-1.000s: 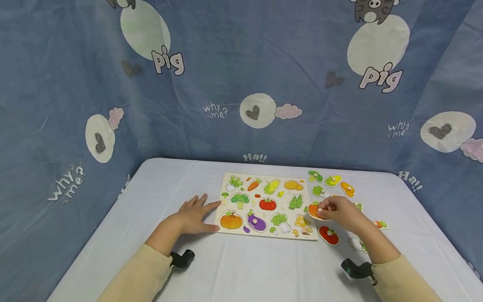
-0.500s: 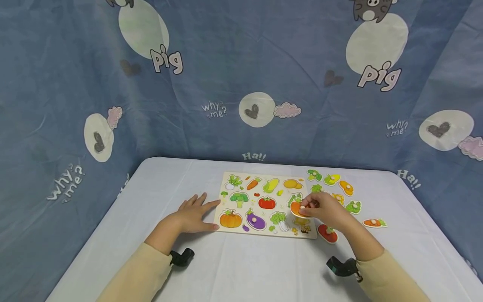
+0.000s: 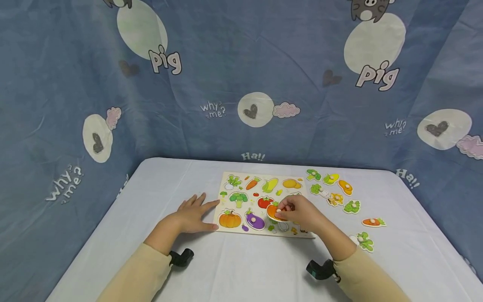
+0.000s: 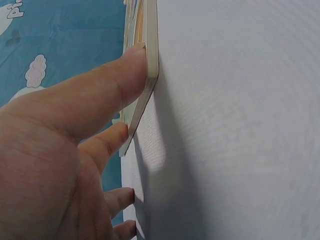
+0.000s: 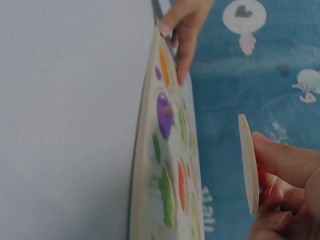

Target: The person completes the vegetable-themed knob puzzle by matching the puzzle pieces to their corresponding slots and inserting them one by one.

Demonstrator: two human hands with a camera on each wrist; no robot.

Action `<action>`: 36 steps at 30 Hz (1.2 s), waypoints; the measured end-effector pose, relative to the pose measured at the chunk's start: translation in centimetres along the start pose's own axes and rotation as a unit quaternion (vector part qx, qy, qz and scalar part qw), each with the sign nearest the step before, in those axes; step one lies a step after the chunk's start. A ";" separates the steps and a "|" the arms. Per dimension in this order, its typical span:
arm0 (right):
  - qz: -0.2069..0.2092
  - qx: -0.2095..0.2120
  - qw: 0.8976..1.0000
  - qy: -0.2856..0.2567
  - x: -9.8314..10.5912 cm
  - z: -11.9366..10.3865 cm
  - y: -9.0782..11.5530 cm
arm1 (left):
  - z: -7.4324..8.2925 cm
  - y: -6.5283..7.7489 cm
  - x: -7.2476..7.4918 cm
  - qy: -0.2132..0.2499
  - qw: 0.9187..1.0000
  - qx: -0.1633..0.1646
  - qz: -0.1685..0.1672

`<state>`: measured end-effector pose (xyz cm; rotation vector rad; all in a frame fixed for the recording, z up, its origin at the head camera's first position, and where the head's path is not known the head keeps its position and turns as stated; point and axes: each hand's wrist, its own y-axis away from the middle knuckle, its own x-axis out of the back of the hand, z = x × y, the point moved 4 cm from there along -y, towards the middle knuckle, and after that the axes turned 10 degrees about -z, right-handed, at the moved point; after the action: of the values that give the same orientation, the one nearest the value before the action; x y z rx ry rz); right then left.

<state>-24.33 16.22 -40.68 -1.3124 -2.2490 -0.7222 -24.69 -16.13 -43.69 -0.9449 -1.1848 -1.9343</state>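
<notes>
A wooden vegetable puzzle board [image 3: 264, 233] lies flat on the white table. My left hand [image 3: 193, 216] has its fingers spread at the board's left side, and its thumb and index finger touch the edge. With thumb and fingers, my right hand [image 3: 302, 212] pinches an orange pumpkin puzzle piece [image 3: 273, 211] by its knob. In the right wrist view the thin pumpkin piece [image 5: 249, 165] is seen edge-on, lifted clear of the board. The purple eggplant piece [image 3: 255, 220] sits in its printed place. My right hand and the pumpkin piece cover part of the board's right half.
Right of the board lie several loose pieces, among them a broccoli [image 3: 313, 175], a corn [image 3: 331, 179], a mushroom [image 3: 335, 199], a carrot [image 3: 374, 222] and a radish [image 3: 364, 241]. A blue patterned cloth [image 3: 211, 67] hangs behind the table.
My right hand has carried the pumpkin piece leftward from beside the board to over its middle. The right forearm now hides where the tomato piece lay. My left hand stays put.
</notes>
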 end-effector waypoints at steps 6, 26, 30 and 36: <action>-0.009 0.029 0.999 -0.010 -1.7 -0.8 -1.1 | -0.1 -0.2 -0.1 0.001 1.000 -0.003 0.000; -0.055 0.085 0.995 0.004 -7.1 -4.1 -4.7 | -0.1 -0.2 0.0 0.001 1.000 0.007 -0.005; -0.057 0.081 0.995 0.018 -7.7 -4.8 -5.3 | -0.2 -0.3 -0.1 0.001 1.000 0.002 -0.005; -0.069 0.060 0.995 0.041 -8.7 -5.5 -6.0 | -0.2 -0.2 0.0 0.007 1.000 -0.014 -0.003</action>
<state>-25.09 4.60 -43.01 -1.0604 -2.2954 -0.6654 -24.87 -16.28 -43.85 -0.9419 -1.1575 -1.9643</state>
